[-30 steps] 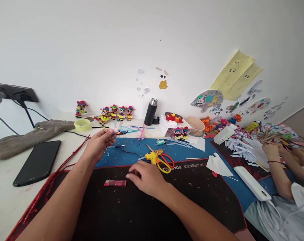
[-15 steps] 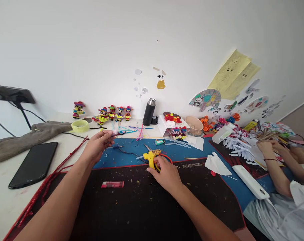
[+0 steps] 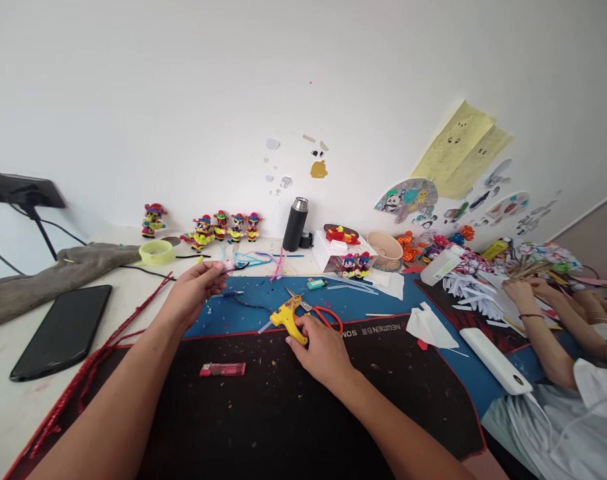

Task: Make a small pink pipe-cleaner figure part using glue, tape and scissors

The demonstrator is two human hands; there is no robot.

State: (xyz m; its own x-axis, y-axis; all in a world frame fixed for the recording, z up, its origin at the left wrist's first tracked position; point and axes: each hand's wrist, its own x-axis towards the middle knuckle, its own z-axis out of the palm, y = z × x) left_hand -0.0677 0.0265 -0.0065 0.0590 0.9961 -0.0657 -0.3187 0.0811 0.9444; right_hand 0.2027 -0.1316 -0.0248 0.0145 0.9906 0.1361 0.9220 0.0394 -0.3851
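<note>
My right hand (image 3: 316, 343) is closed around the handle of a yellow glue gun (image 3: 287, 320), held over the back edge of the black desk mat. A pale glue stick (image 3: 266, 327) pokes out of its rear. Just beyond lie scissors with orange handles (image 3: 331, 313), partly covered by the gun and hand. My left hand (image 3: 198, 287) pinches a small whitish piece (image 3: 228, 265) with a dark end, too small to name. Below it, a dark blue pen-like tool (image 3: 231, 294) rests on the blue surface. On the mat in front lies a red lighter (image 3: 222, 369).
Small colourful figurines (image 3: 203, 233) line the wall near a black thermos (image 3: 295, 225). A phone (image 3: 61, 330) and red cords (image 3: 91, 363) lie left. To the right are tissue (image 3: 431, 327), a white elongated device (image 3: 494, 360) and another person's hands (image 3: 521, 293) at work.
The glue gun has come away from the scissors, turning and shifting left with my right hand, so more of the scissors shows. My left hand stays nearly still with the small piece.
</note>
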